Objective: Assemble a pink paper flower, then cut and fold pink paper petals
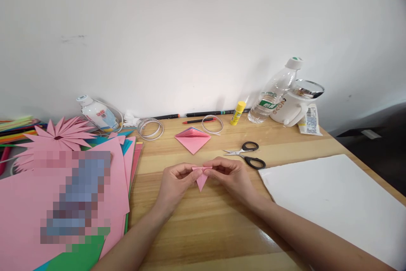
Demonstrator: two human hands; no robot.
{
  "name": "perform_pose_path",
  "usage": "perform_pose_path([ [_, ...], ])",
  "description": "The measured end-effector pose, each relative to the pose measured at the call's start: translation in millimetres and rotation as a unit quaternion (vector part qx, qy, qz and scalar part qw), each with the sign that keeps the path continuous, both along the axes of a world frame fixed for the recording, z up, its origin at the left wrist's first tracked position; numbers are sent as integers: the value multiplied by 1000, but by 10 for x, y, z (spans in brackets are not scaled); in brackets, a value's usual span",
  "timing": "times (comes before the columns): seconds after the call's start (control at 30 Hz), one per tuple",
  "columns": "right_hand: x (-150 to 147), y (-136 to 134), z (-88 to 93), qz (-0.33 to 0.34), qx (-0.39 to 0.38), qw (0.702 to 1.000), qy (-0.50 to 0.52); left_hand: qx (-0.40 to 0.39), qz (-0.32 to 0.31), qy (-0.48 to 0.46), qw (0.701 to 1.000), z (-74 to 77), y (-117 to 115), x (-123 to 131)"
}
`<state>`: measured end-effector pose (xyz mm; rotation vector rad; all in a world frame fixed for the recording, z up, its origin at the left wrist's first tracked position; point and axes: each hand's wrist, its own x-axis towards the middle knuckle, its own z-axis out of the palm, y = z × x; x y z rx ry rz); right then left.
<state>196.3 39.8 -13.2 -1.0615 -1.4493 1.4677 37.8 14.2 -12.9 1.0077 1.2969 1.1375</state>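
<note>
A small pink folded paper point(201, 181), pointed at the bottom, is held between both hands over the wooden table point(190, 237). My left hand point(177, 182) pinches its upper left corner, with the thumb on the front. On the upper right corner, my right hand point(230, 176) has its thumb and fingers closed. Behind the hands lies a stack of pink folded papers point(193, 142) in a diamond shape. Open scissors point(245, 153) with black handles rest just beyond my right hand.
Pink sheets point(117, 169) and a pink paper star point(58, 135) cover the left side. Along the wall stand a glue stick point(237, 113), a water bottle point(272, 93) and a white mug point(290, 108). A white board point(333, 203) lies at right; tape rolls point(150, 129) sit behind.
</note>
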Motion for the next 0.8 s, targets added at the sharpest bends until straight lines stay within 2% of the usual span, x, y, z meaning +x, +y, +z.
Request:
perform_pose_path([
  [0.47, 7, 11, 2, 22, -25, 999, -22, -18, 5, -18, 1000, 16, -10, 9],
  [0.67, 40, 52, -20, 42, -56, 997, -13, -10, -42, 2, 999, 2, 3, -19],
  [0.8, 47, 62, -23, 65, -77, 995, 13, -12, -46, 12, 999, -26, -11, -19],
])
